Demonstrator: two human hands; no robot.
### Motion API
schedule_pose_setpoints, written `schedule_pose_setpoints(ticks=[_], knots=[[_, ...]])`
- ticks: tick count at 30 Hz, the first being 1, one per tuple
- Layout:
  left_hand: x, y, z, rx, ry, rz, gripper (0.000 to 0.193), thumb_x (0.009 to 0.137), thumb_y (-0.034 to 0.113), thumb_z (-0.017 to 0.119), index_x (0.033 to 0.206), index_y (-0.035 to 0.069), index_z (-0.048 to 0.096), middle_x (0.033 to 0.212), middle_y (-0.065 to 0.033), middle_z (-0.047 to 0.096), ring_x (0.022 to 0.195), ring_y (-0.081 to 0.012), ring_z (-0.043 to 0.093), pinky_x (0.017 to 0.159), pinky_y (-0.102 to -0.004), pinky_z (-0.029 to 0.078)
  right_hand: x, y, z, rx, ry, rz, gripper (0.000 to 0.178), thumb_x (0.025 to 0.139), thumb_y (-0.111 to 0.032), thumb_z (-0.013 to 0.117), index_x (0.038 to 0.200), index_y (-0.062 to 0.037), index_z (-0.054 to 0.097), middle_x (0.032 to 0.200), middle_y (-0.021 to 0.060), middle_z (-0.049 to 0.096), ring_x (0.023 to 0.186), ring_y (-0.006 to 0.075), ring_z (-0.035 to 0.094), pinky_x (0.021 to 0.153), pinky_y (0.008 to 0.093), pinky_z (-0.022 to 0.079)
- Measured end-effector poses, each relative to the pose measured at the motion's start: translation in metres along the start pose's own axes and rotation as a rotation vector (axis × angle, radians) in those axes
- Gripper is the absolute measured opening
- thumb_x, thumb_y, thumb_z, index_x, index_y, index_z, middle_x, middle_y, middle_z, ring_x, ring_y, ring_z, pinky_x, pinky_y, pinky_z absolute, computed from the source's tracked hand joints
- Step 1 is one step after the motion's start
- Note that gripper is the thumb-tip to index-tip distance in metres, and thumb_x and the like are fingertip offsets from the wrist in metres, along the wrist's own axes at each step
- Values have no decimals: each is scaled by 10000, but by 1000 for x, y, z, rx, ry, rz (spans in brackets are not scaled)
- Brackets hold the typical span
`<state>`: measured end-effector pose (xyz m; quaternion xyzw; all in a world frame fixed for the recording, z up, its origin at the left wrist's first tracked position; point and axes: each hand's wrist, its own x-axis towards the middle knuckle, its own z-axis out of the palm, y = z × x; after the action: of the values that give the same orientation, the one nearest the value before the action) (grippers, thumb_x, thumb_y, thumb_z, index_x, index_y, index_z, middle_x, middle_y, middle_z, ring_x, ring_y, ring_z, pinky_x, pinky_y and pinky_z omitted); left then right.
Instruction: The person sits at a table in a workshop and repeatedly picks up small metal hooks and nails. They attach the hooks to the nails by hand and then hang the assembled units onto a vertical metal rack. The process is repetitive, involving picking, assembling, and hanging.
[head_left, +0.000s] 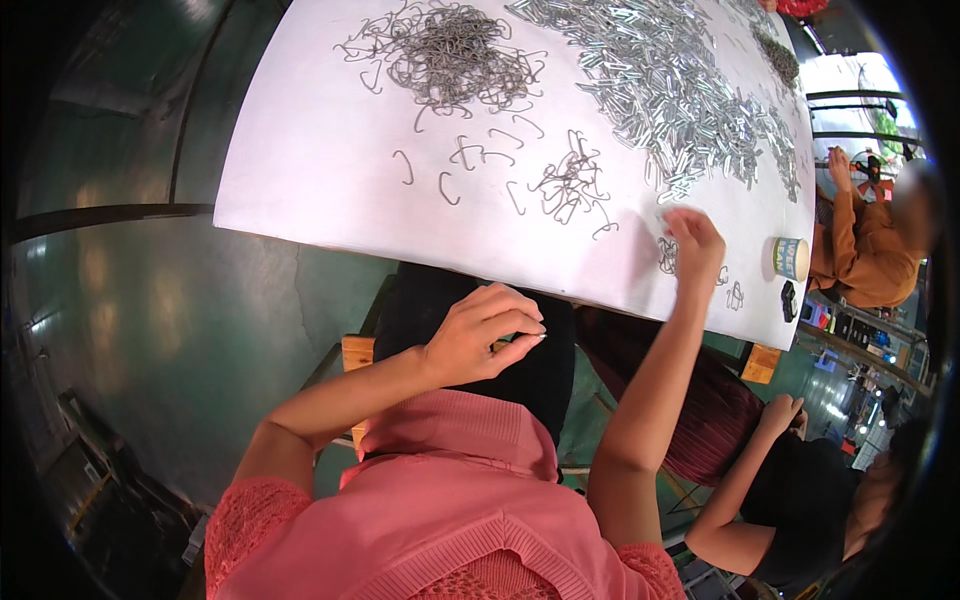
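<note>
Over my lap, my left hand (488, 332) is closed in a pinch, with a tiny shiny bit of metal (543, 336) peeking out at the fingertips. My right hand (697, 242) hovers above the white table (340, 190) near its front edge, fingers curled together and slightly blurred; what they hold cannot be made out. Beside and partly behind that hand lies a small cluster of bent wire pieces (667, 257). Left of it sits a small heap of wire hooks (572, 185), with several single hooks (448, 188) scattered further left.
A large pile of wire hooks (450, 60) and a wide spread of shiny metal pieces (650, 80) cover the far side. A paper cup (790, 258) and a small black object (788, 300) stand at the right edge. Co-workers sit at the right, one in black (800, 510), another in brown (870, 250).
</note>
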<state>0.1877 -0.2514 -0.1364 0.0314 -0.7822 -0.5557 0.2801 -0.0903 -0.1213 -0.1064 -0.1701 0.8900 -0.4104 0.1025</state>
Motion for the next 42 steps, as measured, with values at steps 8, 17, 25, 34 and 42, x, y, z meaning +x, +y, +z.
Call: schedule_pose_setpoints(ticks=[8,17,25,34,42], knots=[[5,-16,3,-16,8,1,170,734,12,734,874,55,647,950,-62,630,811,-220,591,710,-321,483,-15,41,-24,-312,219,-226,194,815,-87,677,1008,-81,698,912,92,661,765,198,614,686,302,484],[2,-33,2,-46,0,-35,154,748,10,722,870,51,638,945,-66,619,840,-227,591,729,-325,490,9,-98,136,-221,-135,-666,91,782,-129,704,873,-134,708,874,38,601,761,231,611,664,354,482],[3,-34,-2,-90,-29,-64,143,751,7,720,872,42,653,961,-69,618,876,-229,599,758,-326,493,34,-107,169,-533,-177,-922,94,782,-149,703,876,-141,704,885,23,590,767,222,604,684,375,478],[5,-36,-7,-142,-43,-65,149,752,1,718,879,37,648,966,-71,624,865,-224,604,754,-322,496,48,-104,124,265,-616,122,136,850,-161,642,934,-57,671,883,11,637,745,103,551,644,251,427],[3,-36,-6,-112,-20,-57,148,757,3,719,881,38,646,959,-73,634,836,-219,606,735,-317,492,11,-6,-9,-62,-215,70,174,870,-168,641,953,-17,664,809,18,651,618,56,513,536,205,369]])
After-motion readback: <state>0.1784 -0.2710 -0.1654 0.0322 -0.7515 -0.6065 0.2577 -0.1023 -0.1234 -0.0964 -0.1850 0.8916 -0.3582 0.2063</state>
